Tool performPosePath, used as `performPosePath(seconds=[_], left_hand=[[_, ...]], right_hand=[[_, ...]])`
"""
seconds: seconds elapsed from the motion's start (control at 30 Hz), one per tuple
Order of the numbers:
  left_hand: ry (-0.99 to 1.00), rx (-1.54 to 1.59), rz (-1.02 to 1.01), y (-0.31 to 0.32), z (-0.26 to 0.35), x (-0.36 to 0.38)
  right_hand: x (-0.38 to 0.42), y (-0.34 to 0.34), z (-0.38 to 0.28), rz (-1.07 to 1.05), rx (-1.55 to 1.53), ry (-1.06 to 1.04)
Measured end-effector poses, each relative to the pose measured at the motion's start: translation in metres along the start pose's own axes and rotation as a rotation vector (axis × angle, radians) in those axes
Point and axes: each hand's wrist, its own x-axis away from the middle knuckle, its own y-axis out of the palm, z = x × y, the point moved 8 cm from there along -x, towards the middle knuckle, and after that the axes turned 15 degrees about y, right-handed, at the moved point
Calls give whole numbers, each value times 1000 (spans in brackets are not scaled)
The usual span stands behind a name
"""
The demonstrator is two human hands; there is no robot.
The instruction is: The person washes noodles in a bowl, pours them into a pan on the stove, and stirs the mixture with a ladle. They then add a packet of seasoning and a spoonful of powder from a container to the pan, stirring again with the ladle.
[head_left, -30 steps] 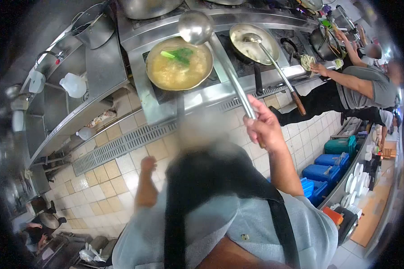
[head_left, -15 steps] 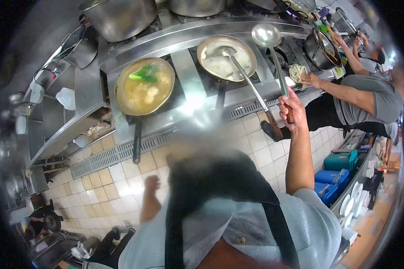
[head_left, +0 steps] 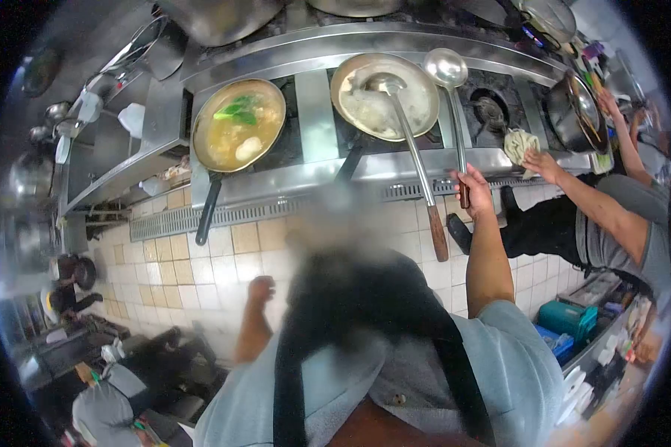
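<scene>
My right hand [head_left: 476,192] is closed around the dark handle of a ladle [head_left: 446,68]. The ladle's metal bowl is raised beside the right rim of a pan [head_left: 374,124] of pale, bubbling liquid. Another ladle [head_left: 386,83] rests in that pan, its wooden grip [head_left: 438,233] jutting toward me. Down by my left side, my left hand [head_left: 260,289] has its fingers curled in and seems to hold nothing. Farther left on the stove, a pan [head_left: 201,145] contains yellowish broth, a green leafy vegetable [head_left: 237,110] and pale chunks.
At right, a co-worker's hand [head_left: 544,164] holds a cloth [head_left: 520,146] near a bare burner [head_left: 490,110]. A deep pot [head_left: 574,112] stands beyond. Large pots [head_left: 224,18] line the back. A floor drain grate [head_left: 261,212] runs along the stove front.
The view has turned, shifting the co-worker to the right in it. My right hand still grips the ladle, whose bowl now sits closer to the bubbling pan. My left hand stays low.
</scene>
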Motion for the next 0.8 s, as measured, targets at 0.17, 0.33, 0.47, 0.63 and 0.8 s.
performPosePath(seconds=[0.17,0.33,0.47,0.63,0.8], left_hand=[[-79,-74,14,-8,-14,32],[-9,-61,43,-7,-12,42],[112,-173,-32,-5,-39,14],[228,-237,-93,-16,-33,-11],[291,-103,-59,-49,-40,-39]], right_hand=[[-11,-9,-7,133,346,-63],[33,8,-36,166,463,-245],[92,41,-64,40,488,-291],[143,114,-89,-213,520,-302],[182,223,-71,-381,508,-267]])
